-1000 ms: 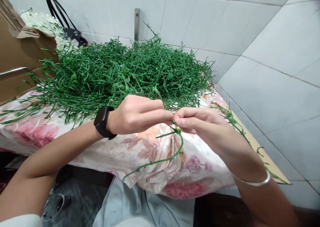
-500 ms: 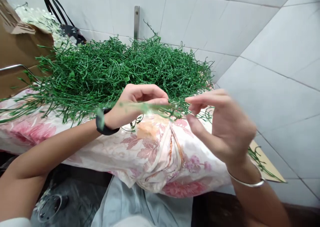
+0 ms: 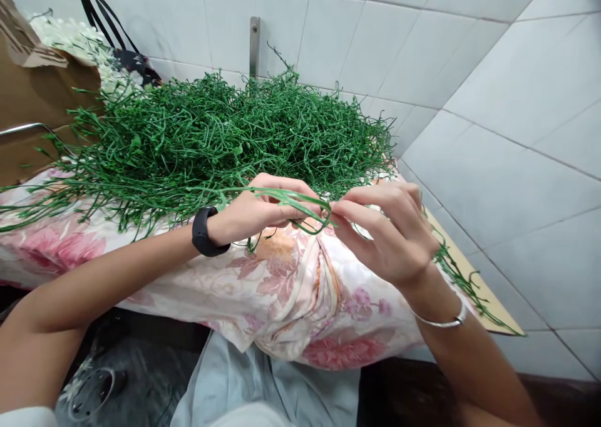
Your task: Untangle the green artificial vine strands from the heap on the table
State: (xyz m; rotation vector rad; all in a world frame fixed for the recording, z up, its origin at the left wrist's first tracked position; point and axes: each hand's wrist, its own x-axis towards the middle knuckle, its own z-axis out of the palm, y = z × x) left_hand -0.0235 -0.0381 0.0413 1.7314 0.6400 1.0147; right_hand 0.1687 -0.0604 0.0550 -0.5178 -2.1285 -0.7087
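Thin green artificial plant stems (image 3: 300,200) run across the fingers of my left hand (image 3: 263,211), which is closed in a pinch around them. They bend in a loop near the fingertips. My right hand (image 3: 387,230) meets them from the right, thumb and index finger pinched at the loop's end. Just behind both hands lies a large heap of green stems (image 3: 225,123), spread over a floral cloth (image 3: 282,277). A black wristband (image 3: 204,231) is on my left wrist and a silver bangle (image 3: 444,319) on my right.
A cardboard box (image 3: 42,95) stands at the left, with white artificial flowers (image 3: 70,36) and a black-handled bag (image 3: 136,64) behind it. Several stems lie on a tan board (image 3: 493,302) at the right. White tiled walls (image 3: 328,32) close off the back and right.
My right hand has moved left and closed from spread fingers onto the stems' end. The stems, blurred before, are now bent into a loop between both hands.
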